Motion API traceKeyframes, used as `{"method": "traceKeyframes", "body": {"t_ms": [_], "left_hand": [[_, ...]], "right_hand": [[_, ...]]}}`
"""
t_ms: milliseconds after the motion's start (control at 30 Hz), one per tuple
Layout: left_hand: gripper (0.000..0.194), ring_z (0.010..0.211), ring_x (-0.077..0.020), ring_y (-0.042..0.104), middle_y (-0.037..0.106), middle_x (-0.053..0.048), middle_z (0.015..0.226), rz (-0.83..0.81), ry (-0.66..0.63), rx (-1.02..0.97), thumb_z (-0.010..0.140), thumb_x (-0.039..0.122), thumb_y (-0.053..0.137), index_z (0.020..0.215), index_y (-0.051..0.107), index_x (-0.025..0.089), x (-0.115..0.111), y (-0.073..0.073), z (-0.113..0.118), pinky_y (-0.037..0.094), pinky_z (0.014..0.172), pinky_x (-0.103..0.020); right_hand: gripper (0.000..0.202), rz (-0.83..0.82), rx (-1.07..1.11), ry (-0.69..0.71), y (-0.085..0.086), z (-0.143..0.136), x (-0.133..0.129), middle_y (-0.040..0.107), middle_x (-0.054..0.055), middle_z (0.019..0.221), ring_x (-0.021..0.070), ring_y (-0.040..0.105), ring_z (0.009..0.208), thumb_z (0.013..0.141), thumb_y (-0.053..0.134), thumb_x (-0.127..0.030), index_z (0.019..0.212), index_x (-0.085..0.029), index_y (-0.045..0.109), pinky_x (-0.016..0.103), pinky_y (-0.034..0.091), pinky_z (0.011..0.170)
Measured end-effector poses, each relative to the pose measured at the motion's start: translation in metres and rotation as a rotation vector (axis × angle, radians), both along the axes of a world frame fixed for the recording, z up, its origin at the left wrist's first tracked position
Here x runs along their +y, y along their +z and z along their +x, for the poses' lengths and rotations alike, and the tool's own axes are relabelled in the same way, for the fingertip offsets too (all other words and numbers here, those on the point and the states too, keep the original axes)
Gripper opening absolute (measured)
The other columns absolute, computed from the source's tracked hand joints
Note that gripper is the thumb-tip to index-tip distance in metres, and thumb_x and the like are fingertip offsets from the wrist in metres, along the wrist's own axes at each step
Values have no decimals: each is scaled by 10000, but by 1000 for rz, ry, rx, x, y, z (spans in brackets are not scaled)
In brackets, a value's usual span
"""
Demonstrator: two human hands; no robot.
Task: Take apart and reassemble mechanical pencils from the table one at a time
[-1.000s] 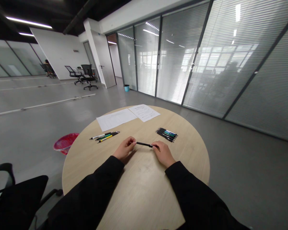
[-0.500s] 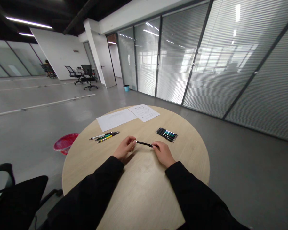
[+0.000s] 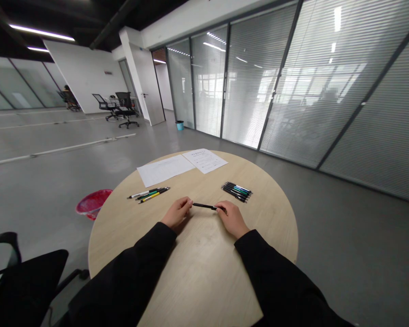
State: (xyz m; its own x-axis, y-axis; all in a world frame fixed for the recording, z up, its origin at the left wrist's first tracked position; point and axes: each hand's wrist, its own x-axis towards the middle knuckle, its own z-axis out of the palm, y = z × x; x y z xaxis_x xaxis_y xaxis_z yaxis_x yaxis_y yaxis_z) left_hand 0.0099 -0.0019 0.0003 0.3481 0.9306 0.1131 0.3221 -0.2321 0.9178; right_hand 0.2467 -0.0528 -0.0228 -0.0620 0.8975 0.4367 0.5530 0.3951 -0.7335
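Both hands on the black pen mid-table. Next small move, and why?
Probably a slight pull or twist apart at the pen's left end. The right hand grips one end and the left hand pinches the tip end, with the pen held level just above the table. Whether a cap or tip comes off is too small to tell.

The round wooden tabletop (image 3: 204, 272) carries two paper sheets (image 3: 182, 165) far beyond the hands, three pens (image 3: 149, 194) beyond the left hand (image 3: 177, 213), and a pen cluster (image 3: 236, 191) just beyond the right hand (image 3: 231, 219).
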Motion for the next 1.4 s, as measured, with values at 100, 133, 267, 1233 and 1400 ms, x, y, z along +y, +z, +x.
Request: {"method": "traceKeyframes", "body": {"t_ms": [100, 133, 267, 1233, 1400], "left_hand": [[358, 520, -101, 389, 429, 67, 581, -2, -54, -69, 851, 530, 576, 759, 500, 193, 1, -1, -1, 316, 505, -229], [346, 532, -98, 396, 434, 66, 606, -6, -77, -94, 841, 518, 598, 783, 503, 191, 1, -1, -2, 326, 513, -227], [346, 578, -99, 441, 484, 50, 696, -31, -132, -143, 798, 484, 671, 884, 520, 185, 0, 0, -2, 366, 542, -230], [490, 506, -130, 402, 433, 40, 542, 14, 60, 45, 901, 623, 425, 658, 488, 202, 0, -3, 1, 307, 501, -260], [492, 499, -124, 371, 400, 48, 515, 59, 39, 120, 889, 604, 456, 593, 414, 213, 0, -1, 0, 284, 498, -264]], "right_hand": [[181, 1, 4, -9, 0, 1, -1, 714, 53, 933, 203, 637, 876, 886, 571, -132, 943, -204, 727, 335, 469, 823], [181, 0, 6, -11, 1, 1, -1, 714, 53, 932, 203, 637, 876, 885, 571, -130, 940, -203, 727, 334, 469, 823], [178, -5, 3, -10, 1, 1, 0, 715, 54, 931, 204, 637, 880, 885, 573, -131, 934, -202, 729, 334, 468, 827], [180, -4, 12, -7, 3, 0, -2, 716, 53, 935, 204, 636, 881, 886, 563, -145, 938, -206, 724, 332, 469, 824], [180, 8, 9, 1, 1, 0, -1, 714, 53, 928, 201, 632, 876, 889, 560, -143, 936, -203, 722, 327, 466, 821]]}}
